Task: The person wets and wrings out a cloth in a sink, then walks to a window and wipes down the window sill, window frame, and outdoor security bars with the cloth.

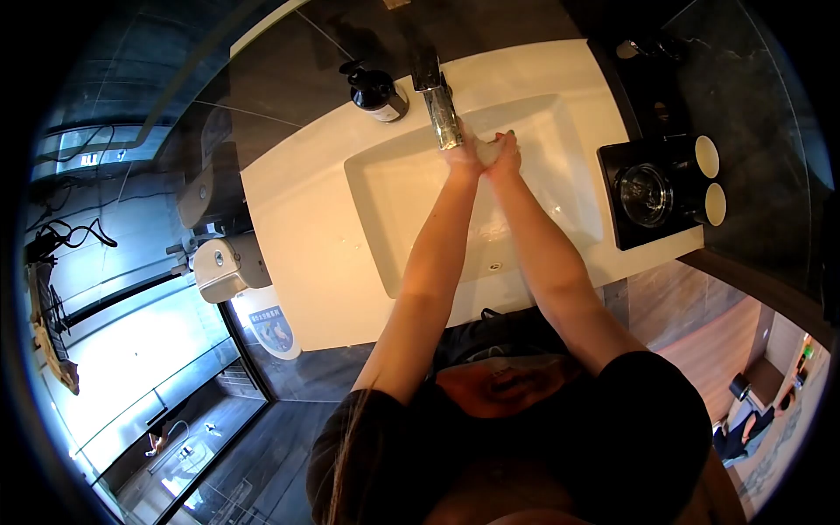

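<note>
Both hands are together over the white sink basin (385, 201), just below the spout of the chrome faucet (444, 118). My left hand (464, 156) is under the spout, its fingers partly hidden by the faucet. Right beside it, my right hand (504, 154) touches it near the wrist, with fingers bent and raised. Whitish water or foam shows between the palms. A dark pump bottle (378, 94) with a pale label stands on the counter left of the faucet.
On the counter's right is a black tray (621, 229) with a glass ashtray-like dish (645, 194) and two white cups (707, 157). A beige dispenser (229, 267) is at the left. A seated person (748, 429) shows at lower right.
</note>
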A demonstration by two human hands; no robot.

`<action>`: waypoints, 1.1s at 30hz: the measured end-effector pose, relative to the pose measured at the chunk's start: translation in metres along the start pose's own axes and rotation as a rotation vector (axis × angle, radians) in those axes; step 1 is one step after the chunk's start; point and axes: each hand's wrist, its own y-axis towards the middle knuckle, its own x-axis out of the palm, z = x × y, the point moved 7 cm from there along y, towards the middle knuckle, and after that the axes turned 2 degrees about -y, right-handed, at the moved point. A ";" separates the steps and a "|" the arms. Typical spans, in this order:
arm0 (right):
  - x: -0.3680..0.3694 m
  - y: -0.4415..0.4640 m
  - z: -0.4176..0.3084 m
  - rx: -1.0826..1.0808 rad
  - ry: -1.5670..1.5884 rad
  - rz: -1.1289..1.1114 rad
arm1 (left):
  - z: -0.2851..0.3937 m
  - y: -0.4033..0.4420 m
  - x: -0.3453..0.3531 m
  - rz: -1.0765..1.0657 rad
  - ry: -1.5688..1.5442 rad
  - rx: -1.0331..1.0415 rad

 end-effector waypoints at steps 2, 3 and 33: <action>-0.001 -0.001 -0.010 -0.056 -0.156 0.126 | -0.001 -0.002 -0.002 0.027 0.072 -0.004; 0.000 -0.004 -0.015 -0.083 -0.234 0.188 | -0.006 0.001 -0.004 0.026 0.107 -0.030; 0.018 -0.013 0.016 -0.296 -0.869 -0.235 | -0.042 -0.012 -0.032 -0.167 -0.948 -0.456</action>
